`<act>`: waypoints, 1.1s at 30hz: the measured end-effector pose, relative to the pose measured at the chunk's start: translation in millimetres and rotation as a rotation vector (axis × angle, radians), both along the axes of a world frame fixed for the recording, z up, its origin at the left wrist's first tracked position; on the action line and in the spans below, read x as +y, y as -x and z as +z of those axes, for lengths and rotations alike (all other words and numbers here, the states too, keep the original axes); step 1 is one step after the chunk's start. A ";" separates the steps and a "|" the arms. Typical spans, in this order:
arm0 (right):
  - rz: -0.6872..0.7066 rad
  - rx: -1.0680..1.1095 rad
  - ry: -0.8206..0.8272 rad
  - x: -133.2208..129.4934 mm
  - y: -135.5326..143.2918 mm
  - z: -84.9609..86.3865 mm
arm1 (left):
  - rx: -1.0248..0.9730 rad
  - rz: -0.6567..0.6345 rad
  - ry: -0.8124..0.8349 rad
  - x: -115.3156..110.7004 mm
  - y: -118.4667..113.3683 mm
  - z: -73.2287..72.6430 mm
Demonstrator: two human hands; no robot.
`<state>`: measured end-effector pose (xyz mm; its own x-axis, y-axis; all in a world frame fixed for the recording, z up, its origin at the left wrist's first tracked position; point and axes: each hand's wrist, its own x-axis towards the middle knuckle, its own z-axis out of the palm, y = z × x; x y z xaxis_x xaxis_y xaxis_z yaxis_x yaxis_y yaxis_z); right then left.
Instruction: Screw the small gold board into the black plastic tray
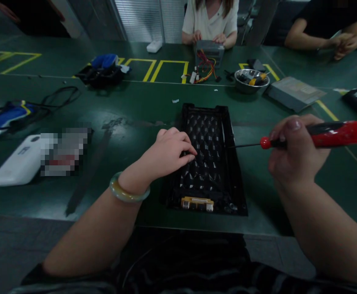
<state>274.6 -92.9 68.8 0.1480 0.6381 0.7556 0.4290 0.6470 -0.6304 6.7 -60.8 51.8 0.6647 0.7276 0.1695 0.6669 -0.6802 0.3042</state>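
A black rectangular panel with a patterned middle lies on the green table. At its near end sits a small yellowish circuit board with metal ports. My left hand, a bangle on its wrist, rests at the panel's left edge with fingers curled over it; whether the fingertips pinch anything is too dark to make out. On the right, my right hand is wrapped round a red and black screwdriver. The screwdriver's thin shaft points left, its tip at the panel's right edge.
White device and a pixelated item at left; blue-black bags behind. A metal bowl of tools, grey metal box and wired unit stand farther back. Across the table, a person touches that unit.
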 end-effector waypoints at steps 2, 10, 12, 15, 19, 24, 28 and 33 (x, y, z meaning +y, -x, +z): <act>0.018 0.058 0.090 -3.2 4.1 -0.7 | 0.037 -0.018 0.017 -1.7 -1.6 -2.2; 0.157 -0.062 0.051 -5.2 6.6 -11.4 | 0.005 0.034 0.098 -1.2 -11.5 -13.4; 0.148 -0.172 -0.015 -1.1 4.6 -14.5 | -0.013 0.068 0.104 0.1 -14.6 -15.7; 0.131 -0.230 -0.051 6.2 1.5 -20.0 | -0.049 0.111 0.106 2.0 -19.7 -18.2; 0.114 -0.235 -0.026 12.2 -2.1 -25.9 | -0.150 0.114 0.109 1.3 -19.6 -13.4; 0.125 -0.178 -0.039 10.4 -1.6 -25.6 | -0.276 -0.013 0.300 -4.6 -6.9 4.4; 0.116 -0.054 -0.137 10.9 0.1 -23.9 | -0.268 -0.153 0.444 -9.4 1.2 16.4; 0.153 0.123 -0.238 15.3 2.9 -23.5 | -0.192 -0.220 0.528 -13.5 4.2 23.4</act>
